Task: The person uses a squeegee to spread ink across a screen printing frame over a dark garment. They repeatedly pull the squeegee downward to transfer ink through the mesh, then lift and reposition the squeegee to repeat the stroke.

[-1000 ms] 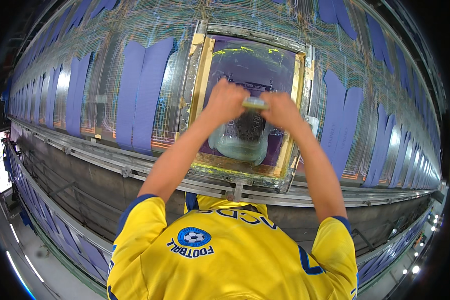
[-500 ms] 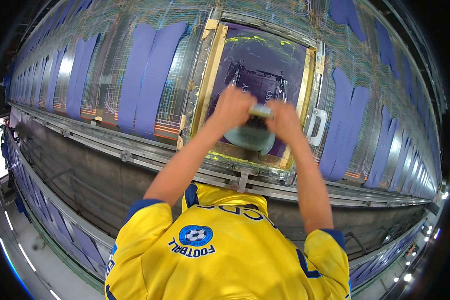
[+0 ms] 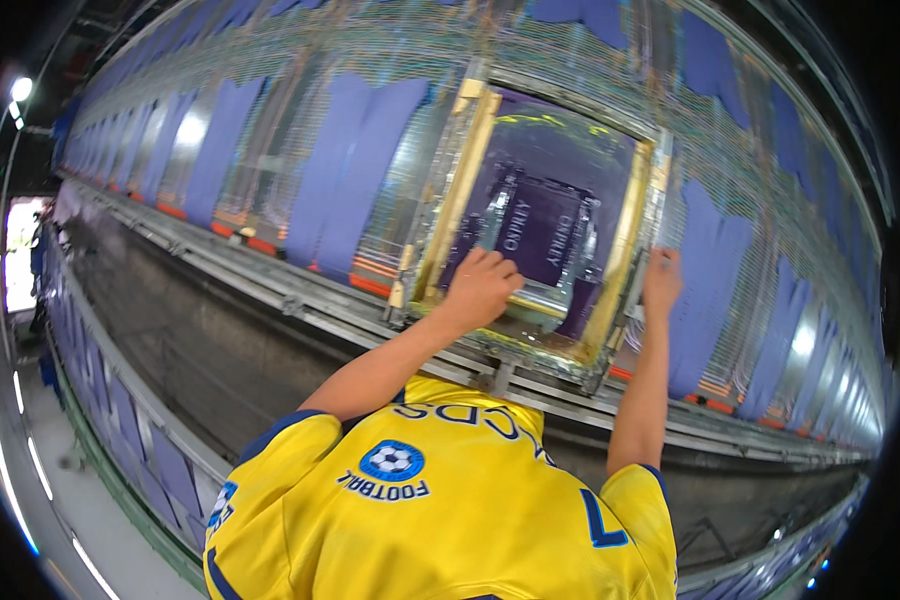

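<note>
A screen-printing frame [image 3: 452,200] with taped, ink-stained edges lies tilted across the long table in front of me. Its dark purple mesh [image 3: 568,150] bears pale lettering and wet, glossy ink around the middle. My left hand [image 3: 485,288] is closed over the near left part of the mesh, at the end of a squeegee [image 3: 544,307] whose pale bar shows to its right. Outside the frame's right edge, my right hand [image 3: 662,280] has its fingers curled at the side handle, which it mostly hides.
Purple fabric pieces [image 3: 355,165] lie in a row along the table on both sides of the frame, with another fabric piece [image 3: 708,285] just right of it. A metal rail [image 3: 340,312] runs along the near edge. Beyond a gap at lower left stands another fabric-covered table [image 3: 135,430].
My right hand has left the squeegee and moved right to the frame's handle. My left hand and the squeegee are now nearer the frame's close end. The view has shifted and tilted.
</note>
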### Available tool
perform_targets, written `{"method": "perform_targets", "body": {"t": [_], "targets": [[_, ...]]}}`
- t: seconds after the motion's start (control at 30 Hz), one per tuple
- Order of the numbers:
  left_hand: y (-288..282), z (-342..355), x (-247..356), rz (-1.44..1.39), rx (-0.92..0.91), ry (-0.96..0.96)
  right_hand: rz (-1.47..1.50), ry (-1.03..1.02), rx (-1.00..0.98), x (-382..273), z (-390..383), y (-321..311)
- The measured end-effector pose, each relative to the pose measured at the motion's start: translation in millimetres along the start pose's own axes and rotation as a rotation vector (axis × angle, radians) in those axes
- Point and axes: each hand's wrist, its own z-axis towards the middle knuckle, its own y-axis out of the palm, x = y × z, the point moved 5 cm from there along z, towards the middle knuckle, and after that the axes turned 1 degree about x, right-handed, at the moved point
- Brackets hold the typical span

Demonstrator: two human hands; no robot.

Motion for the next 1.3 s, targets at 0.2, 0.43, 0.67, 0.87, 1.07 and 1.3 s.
{"method": "perform_targets", "body": {"t": [0.2, 0.43, 0.67, 0.87, 1.07, 1.3], "targets": [[-44.6, -16.3, -0.1, -0.096, 0.076, -0.013, 0.096, 0.096, 0.029, -61.5, -18.2, -66.9], [-114.5, -79.5, -120.0, 0.001, -0.008, -0.072, 0.22, 0.058, 0.012, -181.3, -101.5, 30.0], [-192.1, -117.9, -107.1, 0.032, -0.036, -0.019, 0.38, -0.04, 0.086, -242.4, -153.4, -5.3], [-176.5, -136.7, -79.5, 0.01, -0.068, 0.054, 0.327, 0.003, 0.091, -212.7, -122.9, -5.9], [-177.5, -81.0, -116.0, -0.029, -0.112, 0.059, 0.147, 0.021, 0.044, -229.9, -70.0, 3.7], [-147.2, 67.4, -254.8, 0.037, -0.092, 0.087, 0.34, -0.417, -0.378, -374.9, -20.2, 67.7]]}}
